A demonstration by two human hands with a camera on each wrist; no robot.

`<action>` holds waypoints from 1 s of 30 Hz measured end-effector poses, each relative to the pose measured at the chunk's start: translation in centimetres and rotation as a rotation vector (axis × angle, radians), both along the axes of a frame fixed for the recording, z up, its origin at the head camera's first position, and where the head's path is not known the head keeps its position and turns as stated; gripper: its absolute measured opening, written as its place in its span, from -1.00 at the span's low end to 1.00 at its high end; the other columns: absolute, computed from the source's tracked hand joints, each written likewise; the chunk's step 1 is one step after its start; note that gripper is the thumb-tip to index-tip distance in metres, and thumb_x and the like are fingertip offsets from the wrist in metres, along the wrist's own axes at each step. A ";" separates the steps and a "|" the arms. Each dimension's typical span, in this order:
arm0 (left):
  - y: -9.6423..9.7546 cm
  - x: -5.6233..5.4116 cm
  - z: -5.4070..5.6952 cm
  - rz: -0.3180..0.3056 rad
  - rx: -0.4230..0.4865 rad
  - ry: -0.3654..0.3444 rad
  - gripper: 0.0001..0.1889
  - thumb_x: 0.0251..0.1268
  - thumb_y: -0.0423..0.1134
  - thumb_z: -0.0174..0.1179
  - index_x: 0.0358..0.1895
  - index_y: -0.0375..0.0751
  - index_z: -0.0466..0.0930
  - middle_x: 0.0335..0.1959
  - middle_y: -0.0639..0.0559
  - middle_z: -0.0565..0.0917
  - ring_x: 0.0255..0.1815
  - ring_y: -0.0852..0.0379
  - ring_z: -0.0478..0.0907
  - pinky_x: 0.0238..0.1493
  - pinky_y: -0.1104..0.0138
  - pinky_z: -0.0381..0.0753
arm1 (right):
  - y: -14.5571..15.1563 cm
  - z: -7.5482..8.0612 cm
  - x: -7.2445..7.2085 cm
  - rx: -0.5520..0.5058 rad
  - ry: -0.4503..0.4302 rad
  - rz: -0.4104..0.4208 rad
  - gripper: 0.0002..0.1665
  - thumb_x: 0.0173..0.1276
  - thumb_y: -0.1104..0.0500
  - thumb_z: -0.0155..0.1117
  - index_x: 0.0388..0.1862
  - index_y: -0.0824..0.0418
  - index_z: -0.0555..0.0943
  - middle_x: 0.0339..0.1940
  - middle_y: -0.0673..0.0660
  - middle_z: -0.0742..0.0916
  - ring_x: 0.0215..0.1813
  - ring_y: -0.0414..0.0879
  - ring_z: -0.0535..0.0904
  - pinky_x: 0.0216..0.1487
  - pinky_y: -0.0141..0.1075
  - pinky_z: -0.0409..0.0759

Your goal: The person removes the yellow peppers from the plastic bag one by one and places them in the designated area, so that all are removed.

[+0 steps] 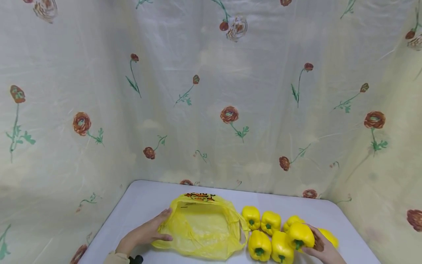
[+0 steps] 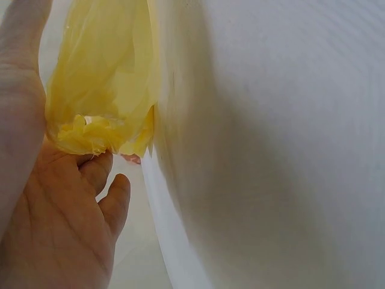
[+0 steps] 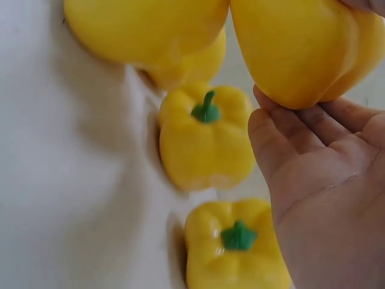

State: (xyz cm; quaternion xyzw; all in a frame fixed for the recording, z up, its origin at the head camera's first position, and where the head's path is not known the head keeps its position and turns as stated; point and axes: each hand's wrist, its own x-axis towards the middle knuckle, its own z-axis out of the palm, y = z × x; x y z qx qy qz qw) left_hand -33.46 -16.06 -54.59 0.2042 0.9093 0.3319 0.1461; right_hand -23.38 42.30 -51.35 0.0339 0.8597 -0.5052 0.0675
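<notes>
In the head view, a yellow plastic bag (image 1: pixel 197 234) lies on the white table with its mouth spread. My left hand (image 1: pixel 150 233) rests against the bag's left side, thumb and fingers apart and fairly straight; the left wrist view shows the bag (image 2: pixel 105 66) between them. My right hand (image 1: pixel 324 249) grips a yellow bell pepper (image 1: pixel 301 234) with a green stem, raised above the others. In the right wrist view, the fingers support this pepper (image 3: pixel 295 54) from one side. Several more yellow bell peppers (image 1: pixel 259 246) stand in loose rows right of the bag.
A floral curtain (image 1: pixel 211 91) surrounds the white table (image 1: pixel 148 192) at the back and both sides. One pepper (image 1: pixel 329 237) lies partly behind my right hand. A black band (image 1: pixel 136 259) shows at my left wrist.
</notes>
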 end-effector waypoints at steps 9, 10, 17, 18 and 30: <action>-0.1 0.0 0.0 -0.001 -0.014 0.004 0.14 0.03 0.28 0.29 0.56 -0.14 -0.16 0.58 -0.22 -0.08 0.57 -0.26 -0.11 0.47 -0.21 0.00 | 2.0 -1.4 0.0 0.045 -0.023 -0.030 0.00 0.35 0.08 0.27 0.48 0.47 -0.08 0.43 0.56 0.21 0.26 0.12 0.46 0.21 -0.06 0.57; -0.1 0.0 0.0 -0.003 -0.014 0.006 0.14 0.03 0.28 0.28 0.56 -0.14 -0.16 0.58 -0.22 -0.08 0.57 -0.26 -0.11 0.47 -0.22 0.00 | 2.1 -1.7 -0.1 0.037 -0.035 -0.040 0.01 0.33 0.07 0.28 0.47 0.46 -0.07 0.42 0.56 0.23 0.27 0.16 0.45 0.21 -0.04 0.57; -0.3 0.1 0.1 -0.036 0.007 0.028 0.13 0.06 0.25 0.29 0.56 -0.18 -0.17 0.58 -0.24 -0.07 0.56 -0.28 -0.11 0.45 -0.24 0.02 | 3.1 -3.4 -0.5 -0.022 -0.129 -0.112 0.06 0.24 0.05 0.37 0.46 0.44 -0.03 0.36 0.52 0.33 0.17 0.16 0.52 0.11 0.02 0.60; -0.4 0.1 0.1 -0.038 0.010 0.029 0.13 0.07 0.25 0.29 0.56 -0.18 -0.17 0.57 -0.24 -0.07 0.56 -0.28 -0.11 0.45 -0.25 0.02 | 3.2 -3.5 -0.6 -0.023 -0.136 -0.115 0.06 0.23 0.05 0.38 0.46 0.45 -0.02 0.35 0.52 0.34 0.16 0.16 0.53 0.11 0.03 0.60; -0.2 0.3 0.4 -0.023 0.022 0.003 0.12 0.07 0.25 0.29 0.56 -0.15 -0.18 0.57 -0.25 -0.09 0.55 -0.32 -0.12 0.45 -0.25 0.01 | 4.2 -4.5 -0.8 -0.040 -0.139 -0.066 0.10 0.24 0.05 0.38 0.46 0.50 -0.06 0.38 0.53 0.30 0.18 0.12 0.52 0.15 0.00 0.59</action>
